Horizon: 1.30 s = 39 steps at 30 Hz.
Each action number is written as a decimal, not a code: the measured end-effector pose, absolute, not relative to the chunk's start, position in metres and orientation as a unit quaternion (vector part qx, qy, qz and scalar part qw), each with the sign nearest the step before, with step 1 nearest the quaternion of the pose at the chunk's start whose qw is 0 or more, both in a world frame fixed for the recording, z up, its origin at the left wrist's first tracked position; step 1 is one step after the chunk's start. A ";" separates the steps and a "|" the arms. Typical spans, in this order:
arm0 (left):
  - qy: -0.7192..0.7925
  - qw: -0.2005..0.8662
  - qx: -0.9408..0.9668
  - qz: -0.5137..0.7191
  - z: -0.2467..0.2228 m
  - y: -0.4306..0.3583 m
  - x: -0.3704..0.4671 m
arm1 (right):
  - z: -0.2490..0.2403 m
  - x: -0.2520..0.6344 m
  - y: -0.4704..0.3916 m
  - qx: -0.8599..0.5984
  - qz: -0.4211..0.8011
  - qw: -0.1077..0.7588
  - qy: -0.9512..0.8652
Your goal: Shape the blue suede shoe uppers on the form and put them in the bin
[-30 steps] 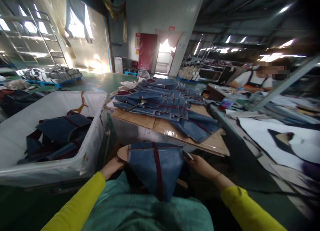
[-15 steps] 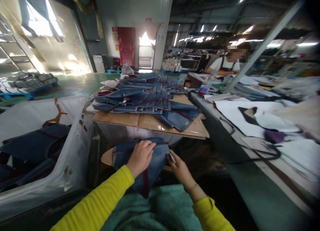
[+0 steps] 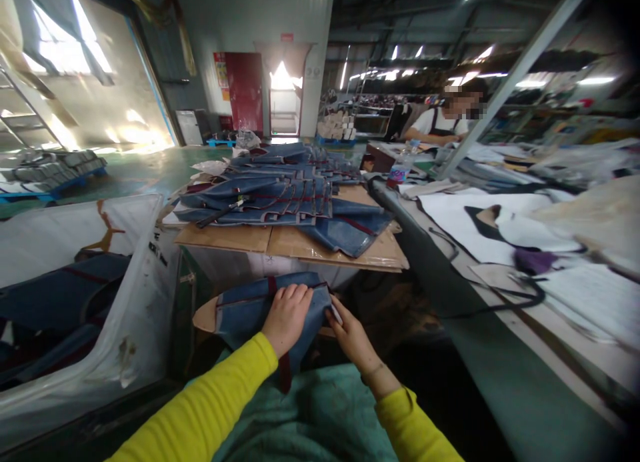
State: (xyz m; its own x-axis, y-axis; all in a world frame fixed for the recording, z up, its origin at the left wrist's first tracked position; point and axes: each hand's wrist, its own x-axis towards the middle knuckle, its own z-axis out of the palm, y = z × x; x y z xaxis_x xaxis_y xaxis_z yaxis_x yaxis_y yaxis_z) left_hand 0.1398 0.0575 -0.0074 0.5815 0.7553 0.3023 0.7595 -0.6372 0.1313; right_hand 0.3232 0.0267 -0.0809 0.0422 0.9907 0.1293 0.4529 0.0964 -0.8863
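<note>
A blue denim-like fabric piece [image 3: 245,305] with a dark red strip lies in front of me, over a tan board whose rounded tip [image 3: 204,317] sticks out at the left. My left hand [image 3: 287,315] is on top of it, fingers together and curled over the fabric near its right part. At the right edge of the piece, my right hand [image 3: 350,332] is closed around a small pale object [image 3: 336,313], too blurred to name. Its fingertips touch the fabric edge. Green cloth [image 3: 305,415] covers my lap.
Beyond my hands, cardboard [image 3: 225,237] bears stacked blue fabric pieces [image 3: 280,199] and a dark-handled tool [image 3: 217,217]. A white bin [image 3: 145,269] with similar pieces stands left. On the right runs a table [image 3: 480,342] with white sheets and a bottle [image 3: 399,172]; a person [image 3: 440,125] sits behind.
The whole view has shifted slightly, so most things appear a little farther left. Both hands keep their places on the fabric piece, with little visible movement.
</note>
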 end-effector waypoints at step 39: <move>-0.453 -0.038 -0.870 -0.192 -0.013 0.061 0.147 | -0.035 0.296 0.051 -0.589 0.002 0.257 -0.766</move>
State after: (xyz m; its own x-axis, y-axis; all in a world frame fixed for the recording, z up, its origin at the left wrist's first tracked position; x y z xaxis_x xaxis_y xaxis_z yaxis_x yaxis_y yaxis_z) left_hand 0.1468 0.0605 -0.0129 0.5156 0.8029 0.2993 0.7739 -0.5863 0.2396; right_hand 0.2958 0.0508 -0.0353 -0.1732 0.9036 0.3918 0.9016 0.3055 -0.3061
